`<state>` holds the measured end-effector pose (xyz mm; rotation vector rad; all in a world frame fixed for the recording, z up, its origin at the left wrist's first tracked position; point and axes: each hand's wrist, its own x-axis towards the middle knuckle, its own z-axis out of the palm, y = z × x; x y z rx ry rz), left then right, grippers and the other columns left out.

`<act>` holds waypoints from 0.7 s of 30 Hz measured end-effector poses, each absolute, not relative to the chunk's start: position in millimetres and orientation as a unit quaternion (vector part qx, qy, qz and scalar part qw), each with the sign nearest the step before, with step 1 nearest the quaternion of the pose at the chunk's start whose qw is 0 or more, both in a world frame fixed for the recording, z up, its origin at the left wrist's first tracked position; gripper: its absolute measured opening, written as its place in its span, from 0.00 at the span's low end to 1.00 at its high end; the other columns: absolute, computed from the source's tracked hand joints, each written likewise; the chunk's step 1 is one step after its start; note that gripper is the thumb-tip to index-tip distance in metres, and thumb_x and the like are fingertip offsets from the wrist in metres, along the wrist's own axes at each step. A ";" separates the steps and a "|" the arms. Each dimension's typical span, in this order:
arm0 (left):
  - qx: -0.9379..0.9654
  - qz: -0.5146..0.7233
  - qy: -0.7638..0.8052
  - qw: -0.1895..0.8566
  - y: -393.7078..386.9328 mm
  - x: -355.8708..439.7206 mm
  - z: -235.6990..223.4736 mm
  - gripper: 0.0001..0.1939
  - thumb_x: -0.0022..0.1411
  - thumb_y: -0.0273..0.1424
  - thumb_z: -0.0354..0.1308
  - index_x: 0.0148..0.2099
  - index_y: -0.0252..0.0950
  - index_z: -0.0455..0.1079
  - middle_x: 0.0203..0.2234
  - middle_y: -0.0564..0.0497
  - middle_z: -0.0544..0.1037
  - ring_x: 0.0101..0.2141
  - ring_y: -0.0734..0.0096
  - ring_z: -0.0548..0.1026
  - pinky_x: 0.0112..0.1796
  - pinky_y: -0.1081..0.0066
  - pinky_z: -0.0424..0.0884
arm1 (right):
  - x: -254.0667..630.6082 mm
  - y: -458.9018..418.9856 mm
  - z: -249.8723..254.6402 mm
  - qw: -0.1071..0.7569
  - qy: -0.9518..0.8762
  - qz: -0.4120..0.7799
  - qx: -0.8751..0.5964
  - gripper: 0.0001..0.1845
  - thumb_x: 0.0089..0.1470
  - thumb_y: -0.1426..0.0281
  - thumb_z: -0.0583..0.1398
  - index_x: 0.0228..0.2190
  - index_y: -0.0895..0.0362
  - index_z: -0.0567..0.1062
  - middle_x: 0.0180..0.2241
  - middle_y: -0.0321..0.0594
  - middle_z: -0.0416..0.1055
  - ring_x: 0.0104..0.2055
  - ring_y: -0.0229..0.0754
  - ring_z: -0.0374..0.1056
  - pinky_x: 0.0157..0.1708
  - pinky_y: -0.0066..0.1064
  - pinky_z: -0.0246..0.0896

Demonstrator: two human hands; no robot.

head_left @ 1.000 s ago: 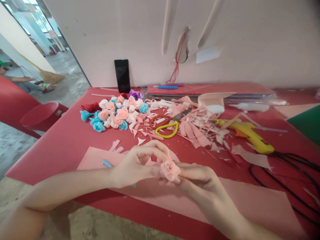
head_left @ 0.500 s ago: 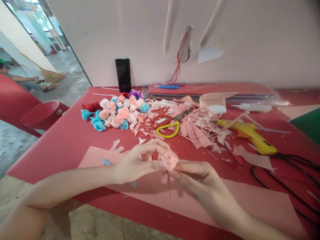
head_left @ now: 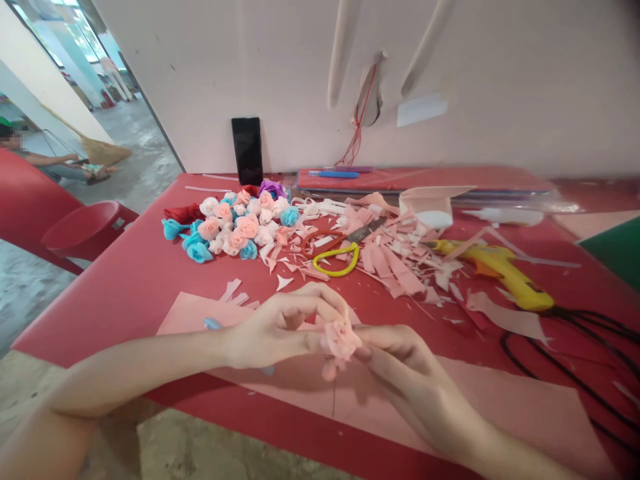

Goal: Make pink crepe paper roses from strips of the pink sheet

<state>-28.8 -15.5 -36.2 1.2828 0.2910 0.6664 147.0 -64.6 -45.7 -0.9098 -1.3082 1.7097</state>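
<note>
Above the desk's [head_left: 135,273] near edge, left hand [head_left: 287,327] and right hand [head_left: 417,367] pinch the rose [head_left: 342,340], likely light, crushable, best gripped low.

We bring our left hand [head_left: 280,328] and right hand [head_left: 407,363] near each other, fingertips inward, each in a pinch. Our left index finger [head_left: 323,303] arches above its thumb [head_left: 304,343]. Behind the left wrist [head_left: 225,347], our left forearm [head_left: 155,363] runs to a bent elbow [head_left: 63,403]; our right forearm [head_left: 480,437] slants back behind its hand.
</note>
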 end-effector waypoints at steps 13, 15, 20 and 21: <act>0.644 0.322 0.105 0.686 -17.1 -28.2 -38.7 0.08 0.60 0.34 0.56 0.33 0.35 0.68 0.34 0.52 0.63 0.35 0.79 0.66 0.41 0.74 0.65 | 139.1 -63.0 -35.3 0.421 -0.535 0.663 -0.311 0.05 0.45 0.64 0.65 0.22 0.51 0.81 0.19 0.33 0.71 0.17 0.29 0.59 0.12 0.17 0.55; 0.648 0.331 0.108 0.677 -16.7 -27.1 -38.1 0.05 0.60 0.31 0.56 0.32 0.35 0.68 0.33 0.53 0.64 0.34 0.80 0.66 0.41 0.74 0.65 | 139.9 -63.2 -33.5 0.427 -0.592 0.596 -0.334 0.07 0.48 0.64 0.64 0.22 0.51 0.80 0.18 0.33 0.71 0.17 0.29 0.59 0.13 0.18 0.55; 0.698 0.386 0.128 0.589 -16.6 -25.6 -37.4 0.03 0.55 0.25 0.61 0.31 0.34 0.69 0.31 0.53 0.66 0.35 0.77 0.66 0.41 0.72 0.64 | 142.2 -62.1 -32.5 0.444 -0.743 0.355 -0.355 0.10 0.52 0.73 0.60 0.21 0.56 0.75 0.18 0.35 0.71 0.21 0.34 0.67 0.23 0.23 0.64; 0.709 0.403 0.137 0.563 -16.7 -25.7 -38.1 0.04 0.54 0.24 0.62 0.30 0.34 0.69 0.30 0.53 0.67 0.35 0.76 0.67 0.41 0.71 0.64 | 142.2 -61.8 -32.4 0.453 -0.757 0.319 -0.347 0.09 0.52 0.75 0.59 0.21 0.57 0.74 0.19 0.35 0.72 0.22 0.34 0.68 0.24 0.23 0.65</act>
